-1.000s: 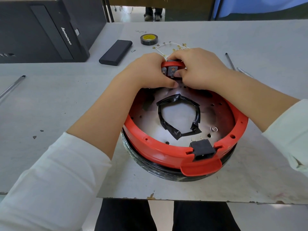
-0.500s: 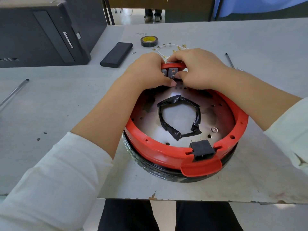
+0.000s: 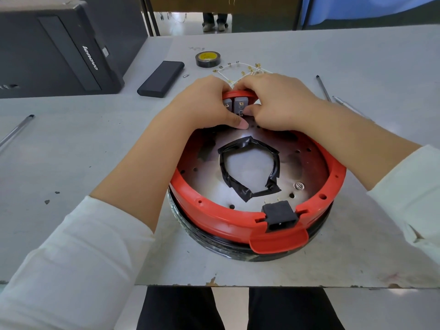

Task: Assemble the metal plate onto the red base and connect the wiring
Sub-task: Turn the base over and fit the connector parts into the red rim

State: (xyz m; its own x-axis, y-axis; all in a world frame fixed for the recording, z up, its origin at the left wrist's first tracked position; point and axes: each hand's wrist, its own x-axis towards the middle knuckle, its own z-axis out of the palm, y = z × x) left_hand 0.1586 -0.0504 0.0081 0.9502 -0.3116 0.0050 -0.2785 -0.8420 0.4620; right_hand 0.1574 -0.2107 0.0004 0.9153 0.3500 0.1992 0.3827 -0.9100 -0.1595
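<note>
While both hands meet at the far rim of the red base (image 3: 214, 211), the left hand (image 3: 204, 103) has its fingers curled over the raised red tab there, its thumb stretched down and inward to press on the edge of the metal plate (image 3: 307, 167). The right hand (image 3: 276, 101) is curled just as narrowly over the same tab from the other side, its thumb pressed against the grey switch blocks (image 3: 237, 104) set under the tab; small brass terminals show on their faces.

That base is a round ring lying flat near the front edge of the counter (image 3: 71, 144), open side up, resting on a dark ring beneath it. The plate sits inside it, shiny, drilled with small holes, with a loop of black tape (image 3: 247, 194) around its middle opening. A black power socket (image 3: 279, 214) sits in the near rim, facing the person, so the line from socket to switch blocks runs straight away from the viewer.

Just beyond the hands lies a bundle of white wires (image 3: 245, 70) with brass connectors, partly hidden by the knuckles. Farther back stands a roll of black tape with a yellow core (image 3: 207, 58), and to its left a flat black block (image 3: 162, 78) and a black computer case (image 3: 54, 48). Thin metal rods (image 3: 323, 88) lie to the right, and another rod (image 3: 16, 131) to the left, well apart from the base
</note>
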